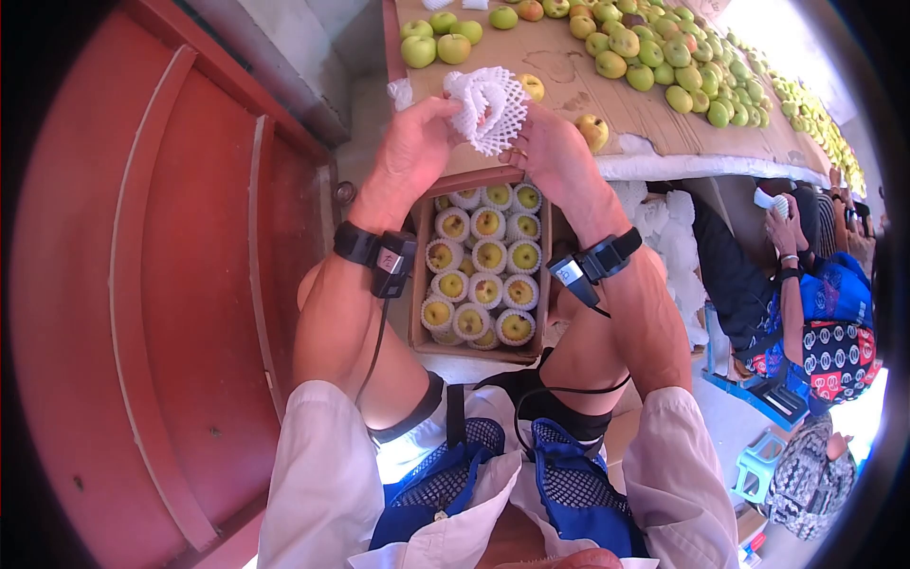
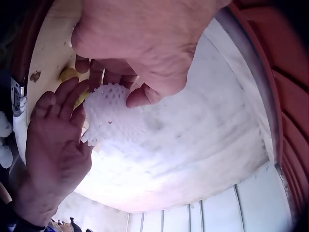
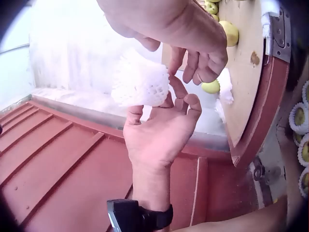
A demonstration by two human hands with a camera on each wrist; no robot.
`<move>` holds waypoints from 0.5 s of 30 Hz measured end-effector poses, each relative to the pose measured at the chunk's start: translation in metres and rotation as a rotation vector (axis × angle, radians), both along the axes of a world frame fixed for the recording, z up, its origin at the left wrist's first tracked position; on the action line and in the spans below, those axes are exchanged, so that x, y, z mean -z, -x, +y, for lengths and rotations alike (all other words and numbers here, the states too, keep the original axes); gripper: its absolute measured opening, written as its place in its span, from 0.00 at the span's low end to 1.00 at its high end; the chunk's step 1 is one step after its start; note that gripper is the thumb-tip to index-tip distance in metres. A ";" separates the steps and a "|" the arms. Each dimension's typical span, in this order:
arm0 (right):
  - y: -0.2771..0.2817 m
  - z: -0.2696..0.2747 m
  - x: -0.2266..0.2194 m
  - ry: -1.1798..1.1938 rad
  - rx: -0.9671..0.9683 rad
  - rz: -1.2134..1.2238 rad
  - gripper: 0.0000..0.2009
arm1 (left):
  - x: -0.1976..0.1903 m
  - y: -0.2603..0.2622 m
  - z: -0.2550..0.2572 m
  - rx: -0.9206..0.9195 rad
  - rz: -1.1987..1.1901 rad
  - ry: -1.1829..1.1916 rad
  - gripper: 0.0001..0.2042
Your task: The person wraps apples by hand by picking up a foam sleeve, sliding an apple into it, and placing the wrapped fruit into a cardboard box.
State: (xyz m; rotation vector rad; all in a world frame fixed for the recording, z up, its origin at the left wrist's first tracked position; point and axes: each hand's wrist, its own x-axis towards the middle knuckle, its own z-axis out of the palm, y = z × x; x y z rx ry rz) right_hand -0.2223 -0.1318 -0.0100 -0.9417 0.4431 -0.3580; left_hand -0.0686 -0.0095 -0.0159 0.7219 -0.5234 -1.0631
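Up over the near edge of the apple table, both hands hold a white foam fruit net (image 1: 488,106), bunched with its mesh end spread. My left hand (image 1: 417,142) pinches it from the left, thumb on its face in the left wrist view. From the right, my right hand (image 1: 555,156) has thumb and fingers at the net's edge, the other fingers loosely bent. No apple shows inside the net (image 3: 140,84). Below the hands, between the knees, stands a cardboard box (image 1: 415,313) of apples in white foam nets, their tops showing.
Loose green and yellow apples (image 1: 654,57) lie heaped on the cardboard-covered table (image 1: 550,71). Two single apples, one blemished (image 1: 592,133), sit near its front edge. A red door (image 1: 190,284) stands at left. White foam nets (image 1: 678,256) hang at right, near another person (image 1: 791,284) and a blue stool (image 1: 758,465).
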 end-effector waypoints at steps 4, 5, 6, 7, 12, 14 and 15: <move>0.001 0.000 -0.004 0.002 -0.011 -0.008 0.18 | 0.005 -0.002 -0.001 0.002 -0.026 -0.016 0.16; 0.001 0.000 -0.004 -0.009 -0.026 -0.015 0.17 | 0.005 -0.001 0.000 -0.004 -0.022 -0.015 0.16; 0.002 0.000 -0.003 -0.019 -0.040 -0.023 0.16 | 0.004 0.001 0.000 -0.009 -0.018 -0.013 0.16; 0.003 -0.001 -0.003 -0.029 -0.054 -0.030 0.15 | 0.004 0.002 0.000 -0.014 -0.014 -0.012 0.15; 0.001 -0.013 0.013 -0.012 -0.046 -0.088 0.11 | 0.012 -0.003 -0.002 -0.024 0.031 0.003 0.16; 0.002 -0.013 0.011 -0.009 -0.017 -0.103 0.10 | 0.012 -0.004 -0.002 -0.018 0.025 -0.006 0.16; 0.001 -0.013 0.011 -0.005 -0.015 -0.114 0.10 | 0.014 -0.005 -0.003 -0.017 0.022 -0.017 0.17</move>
